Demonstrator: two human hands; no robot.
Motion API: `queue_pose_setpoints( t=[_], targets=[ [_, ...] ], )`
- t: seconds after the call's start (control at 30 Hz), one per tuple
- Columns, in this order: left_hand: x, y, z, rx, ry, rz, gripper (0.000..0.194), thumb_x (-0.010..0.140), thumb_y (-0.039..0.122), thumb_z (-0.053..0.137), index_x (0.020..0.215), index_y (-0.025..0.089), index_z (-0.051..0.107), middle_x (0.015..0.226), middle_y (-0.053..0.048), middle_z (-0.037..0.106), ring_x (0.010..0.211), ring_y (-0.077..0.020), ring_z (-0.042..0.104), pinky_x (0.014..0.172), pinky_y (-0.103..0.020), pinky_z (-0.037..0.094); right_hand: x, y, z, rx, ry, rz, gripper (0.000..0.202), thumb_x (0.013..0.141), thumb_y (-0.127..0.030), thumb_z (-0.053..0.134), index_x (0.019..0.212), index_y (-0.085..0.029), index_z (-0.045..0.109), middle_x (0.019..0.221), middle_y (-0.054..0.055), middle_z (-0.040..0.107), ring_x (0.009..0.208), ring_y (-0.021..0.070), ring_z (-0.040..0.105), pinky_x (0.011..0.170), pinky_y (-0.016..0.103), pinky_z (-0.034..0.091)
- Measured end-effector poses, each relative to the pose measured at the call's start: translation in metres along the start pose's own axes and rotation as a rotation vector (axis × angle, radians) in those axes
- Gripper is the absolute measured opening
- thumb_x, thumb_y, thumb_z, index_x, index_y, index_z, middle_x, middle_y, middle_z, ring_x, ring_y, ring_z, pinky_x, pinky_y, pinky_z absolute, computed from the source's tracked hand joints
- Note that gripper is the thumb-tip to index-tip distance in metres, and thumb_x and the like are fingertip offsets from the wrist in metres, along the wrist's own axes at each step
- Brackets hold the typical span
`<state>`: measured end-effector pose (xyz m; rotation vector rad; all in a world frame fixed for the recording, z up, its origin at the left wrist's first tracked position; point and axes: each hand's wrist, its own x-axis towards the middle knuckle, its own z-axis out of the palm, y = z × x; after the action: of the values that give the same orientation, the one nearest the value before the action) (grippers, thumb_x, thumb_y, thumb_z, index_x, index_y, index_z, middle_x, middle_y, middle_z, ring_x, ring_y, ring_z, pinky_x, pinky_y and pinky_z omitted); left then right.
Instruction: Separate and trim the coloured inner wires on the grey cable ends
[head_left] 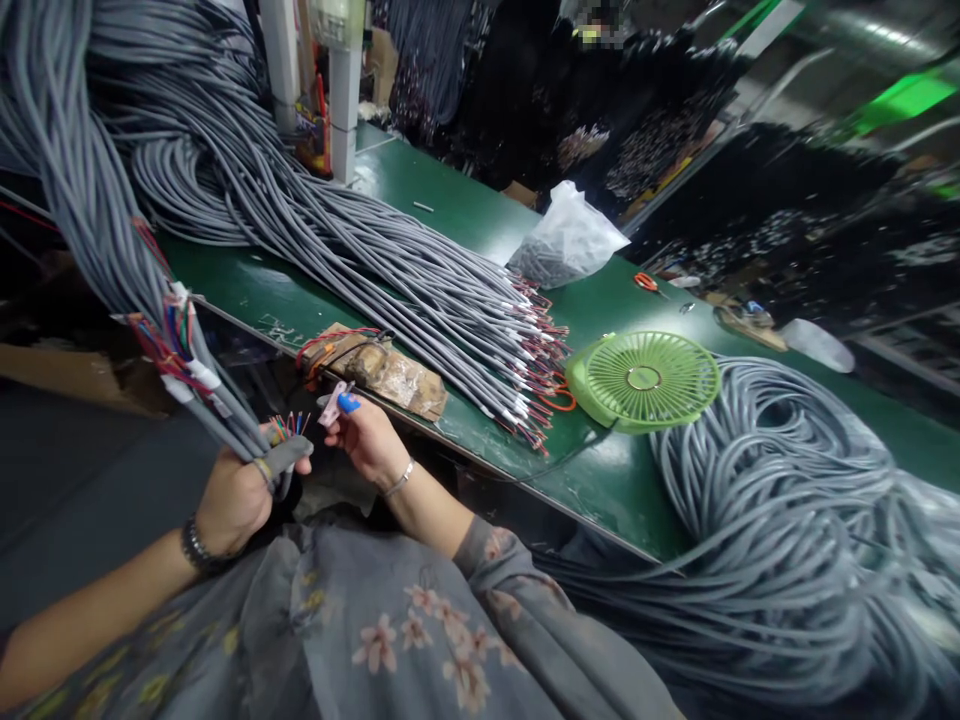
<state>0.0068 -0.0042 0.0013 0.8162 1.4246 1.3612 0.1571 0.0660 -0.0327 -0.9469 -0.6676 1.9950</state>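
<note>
My left hand (244,490), with a grey covering on its thumb, is wrapped round several grey cables (217,415). Thin coloured wires (290,425) fan out of a cable end beside that thumb. Just to the right, my right hand (369,440) pinches a small pinkish piece (330,405); something blue sits at its fingertips. A small gap separates the two hands. Above my left hand, more cable ends with red, blue and green wires (176,345) and white sleeves hang in the bundle.
Grey cables (360,250) lie across the green table (450,185), beside a wrapped block (394,375) at its near edge. A green fan (645,380), a white plastic bag (570,240) and orange-handled scissors (646,283) stand farther right. Coiled cables (787,500) cover the right end.
</note>
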Motion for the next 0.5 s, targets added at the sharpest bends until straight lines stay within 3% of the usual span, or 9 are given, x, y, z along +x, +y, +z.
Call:
queue_pose_setpoints(
  t=[0.2, 0.4, 0.5],
  targets=[
    [0.0045, 0.0011, 0.0090, -0.058, 0.019, -0.007, 0.024, 0.052, 0.040, 0.095, 0.051, 0.025, 0.076, 0.051, -0.002, 0.074, 0.051, -0.0168, 0.063, 0.054, -0.030, 0.049, 0.0003, 0.0102, -0.0031, -0.017, 0.040, -0.082, 0.056, 0.082, -0.070, 0.097, 0.085, -0.020, 0.074, 0.073, -0.001, 0.068, 0.062, 0.0106, 0.053, 0.057, 0.022, 0.051],
    [0.0063, -0.0012, 0.0091, -0.051, -0.012, 0.000, 0.028, 0.053, 0.042, 0.100, 0.053, 0.028, 0.076, 0.051, 0.000, 0.074, 0.052, -0.0191, 0.066, 0.057, -0.031, 0.055, 0.0051, 0.0026, 0.0029, 0.063, 0.021, 0.029, 0.048, 0.092, -0.067, 0.091, 0.091, -0.022, 0.075, 0.076, 0.000, 0.070, 0.068, 0.0143, 0.062, 0.061, 0.024, 0.054],
    [0.0065, -0.0043, 0.0066, -0.049, -0.004, 0.001, 0.025, 0.055, 0.040, 0.098, 0.054, 0.028, 0.077, 0.053, 0.001, 0.075, 0.053, -0.0198, 0.066, 0.056, -0.032, 0.055, 0.0071, 0.0038, 0.0040, 0.023, 0.065, -0.030, 0.049, 0.093, -0.069, 0.089, 0.087, -0.023, 0.073, 0.072, -0.001, 0.067, 0.067, 0.0154, 0.060, 0.063, 0.026, 0.054]
  ],
)
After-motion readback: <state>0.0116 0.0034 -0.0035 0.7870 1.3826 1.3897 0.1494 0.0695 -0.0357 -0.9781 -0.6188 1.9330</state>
